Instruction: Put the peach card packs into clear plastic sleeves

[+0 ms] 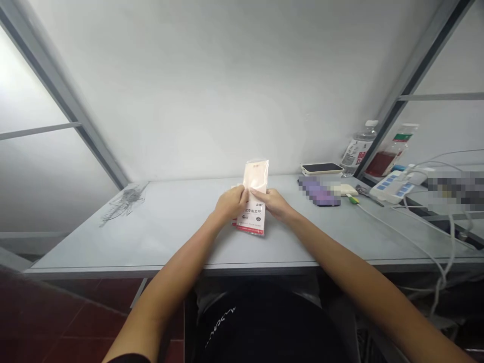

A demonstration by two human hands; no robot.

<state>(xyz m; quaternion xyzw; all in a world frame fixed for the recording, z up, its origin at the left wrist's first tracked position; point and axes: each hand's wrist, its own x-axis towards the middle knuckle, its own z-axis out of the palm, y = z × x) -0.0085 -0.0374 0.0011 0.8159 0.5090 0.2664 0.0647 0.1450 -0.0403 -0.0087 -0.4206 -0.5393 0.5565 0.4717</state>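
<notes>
Held upright over the middle of the grey table is a flat pale pink and white packet (252, 217) with dark printing and a red band along its bottom edge. Its wrapping looks clear and shiny. My left hand (231, 201) is closed on its left side, fingers curled. On the right side, my right hand (275, 202) pinches it, with the thumb across the front. A second red-edged layer shows just behind the packet at the lower left.
On the table (181, 247), a phone (322, 168), a purple item (320, 192) and a cable lie at the right. Two bottles (357, 151) and a power strip (395, 186) stand beyond. Dark scribble-like marks (126, 201) are at the left. A wall rises behind.
</notes>
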